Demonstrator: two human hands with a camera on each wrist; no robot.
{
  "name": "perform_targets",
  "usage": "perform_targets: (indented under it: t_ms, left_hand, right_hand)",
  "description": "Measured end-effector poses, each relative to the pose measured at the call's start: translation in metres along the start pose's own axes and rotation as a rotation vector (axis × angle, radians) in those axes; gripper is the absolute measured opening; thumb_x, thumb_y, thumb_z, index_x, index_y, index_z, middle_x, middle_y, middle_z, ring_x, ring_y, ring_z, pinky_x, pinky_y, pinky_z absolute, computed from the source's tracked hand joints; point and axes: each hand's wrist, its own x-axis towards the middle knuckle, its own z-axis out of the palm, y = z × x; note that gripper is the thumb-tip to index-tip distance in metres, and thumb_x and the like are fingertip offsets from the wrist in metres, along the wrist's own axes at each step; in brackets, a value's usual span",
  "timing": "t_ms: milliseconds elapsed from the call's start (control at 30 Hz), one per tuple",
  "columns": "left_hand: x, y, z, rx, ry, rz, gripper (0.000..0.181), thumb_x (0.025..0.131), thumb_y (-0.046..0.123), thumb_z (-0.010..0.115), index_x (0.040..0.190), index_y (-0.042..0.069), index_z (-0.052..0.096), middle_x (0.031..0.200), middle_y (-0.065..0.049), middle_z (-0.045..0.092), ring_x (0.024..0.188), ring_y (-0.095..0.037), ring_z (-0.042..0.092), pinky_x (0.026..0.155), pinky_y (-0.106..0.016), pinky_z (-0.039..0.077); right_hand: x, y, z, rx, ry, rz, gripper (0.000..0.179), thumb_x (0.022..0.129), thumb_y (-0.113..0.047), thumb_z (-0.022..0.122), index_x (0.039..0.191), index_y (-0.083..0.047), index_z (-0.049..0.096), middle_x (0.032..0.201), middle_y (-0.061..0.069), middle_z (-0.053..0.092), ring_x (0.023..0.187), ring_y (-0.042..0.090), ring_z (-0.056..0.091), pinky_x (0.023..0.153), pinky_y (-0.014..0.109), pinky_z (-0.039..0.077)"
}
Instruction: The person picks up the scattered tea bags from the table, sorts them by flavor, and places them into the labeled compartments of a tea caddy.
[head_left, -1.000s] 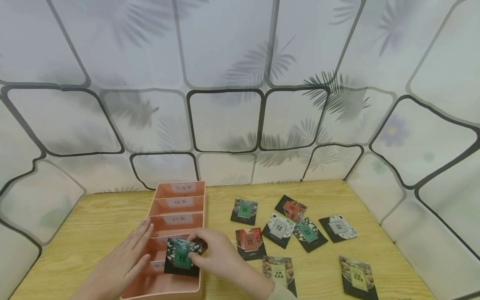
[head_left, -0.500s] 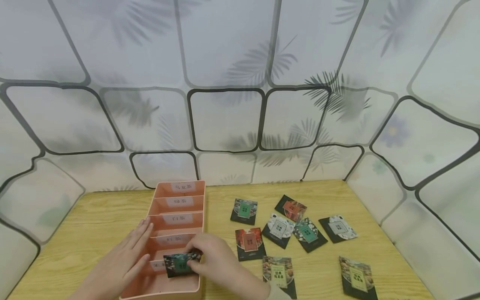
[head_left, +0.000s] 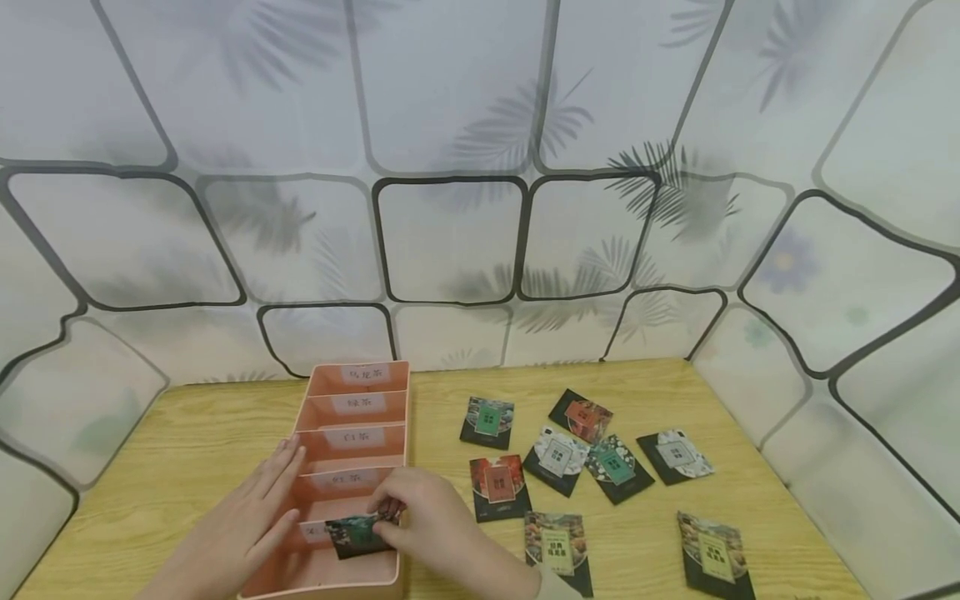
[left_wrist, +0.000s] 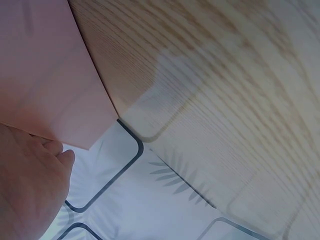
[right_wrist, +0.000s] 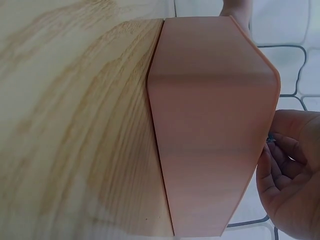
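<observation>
A long pink divided box [head_left: 407, 442] stands on the table, with white labels on its compartments. My right hand [head_left: 438, 521] pinches a dark tea sachet [head_left: 352, 537] with a green label between thumb and fingers. It is tilted over the nearest compartment and covers part of that compartment's label; whether its lower edge touches the box floor I cannot tell. In the right wrist view, only a sliver of the sachet shows behind the box's rim. My left hand [head_left: 236, 517] lies along the box's left edge, fingers straight in the head view; the left wrist view shows its fingertips at the rim.
Several tea sachets lie to the right of the box: green-labelled [head_left: 488, 422], red-labelled [head_left: 501, 487], white-labelled [head_left: 558, 458] and yellow-labelled [head_left: 557, 546]. A yellow-labelled sachet [head_left: 716, 557] lies near the front right. Patterned cloth [head_left: 450, 242] surrounds the wooden table [head_left: 202, 425].
The green-labelled sachet has gone down toward the nearest compartment and tipped, so its face now looks foreshortened. My right hand has dropped slightly with it; my left hand has stayed in place.
</observation>
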Motion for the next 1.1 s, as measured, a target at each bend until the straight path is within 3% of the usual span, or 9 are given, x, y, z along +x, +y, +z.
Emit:
perform_targets:
  t_ms: [233,500,800,933,1100]
  left_hand:
    - [0.001,0.0,0.0,0.0,-0.013,-0.012,0.069,0.11,0.041,0.054,0.165,0.005,0.036,0.173,-0.019,0.034,0.141,0.025,-0.025,0.109,0.006,-0.015]
    - [0.001,-0.001,0.0,-0.009,-0.011,-0.004,0.068,0.111,0.04,0.054,0.166,0.005,0.035,0.173,-0.018,0.033,0.143,0.025,-0.025,0.109,0.006,-0.015]
    - [0.001,-0.002,0.0,-0.011,-0.015,-0.014,0.068,0.111,0.041,0.054,0.166,0.005,0.035,0.174,-0.017,0.033,0.142,0.025,-0.024,0.109,0.007,-0.014]
    - [0.002,-0.002,-0.001,-0.012,-0.013,-0.009,0.068,0.11,0.041,0.055,0.165,0.004,0.037,0.173,-0.018,0.034,0.142,0.026,-0.024,0.109,0.007,-0.014]
    - [0.002,-0.004,0.0,-0.02,-0.031,-0.018,0.069,0.111,0.042,0.054,0.165,0.005,0.035,0.173,-0.019,0.034,0.141,0.025,-0.022,0.107,0.007,-0.014]
  right_hand:
    - [0.0,0.002,-0.005,0.103,-0.011,0.037,0.01,0.093,-0.008,0.083,0.101,-0.011,0.077,0.095,-0.005,0.073,0.082,-0.011,0.057,0.077,0.006,0.053]
    - [0.0,0.008,-0.024,0.194,0.071,0.079,0.012,0.093,-0.004,0.081,0.104,-0.007,0.077,0.097,0.002,0.074,0.086,-0.004,0.061,0.082,0.018,0.06]
    - [-0.003,0.025,-0.055,0.168,0.209,0.071,0.017,0.091,-0.004,0.083,0.107,-0.009,0.077,0.1,0.005,0.076,0.088,0.016,0.071,0.082,0.027,0.063]
    - [-0.009,0.038,-0.069,0.157,0.252,0.116,0.018,0.092,-0.007,0.083,0.108,-0.013,0.078,0.103,0.004,0.076,0.089,0.017,0.071,0.082,0.028,0.063]
    - [-0.02,0.056,-0.088,0.124,0.312,0.168,0.021,0.09,-0.006,0.084,0.108,-0.015,0.077,0.101,0.003,0.076,0.087,0.014,0.072,0.083,0.038,0.064]
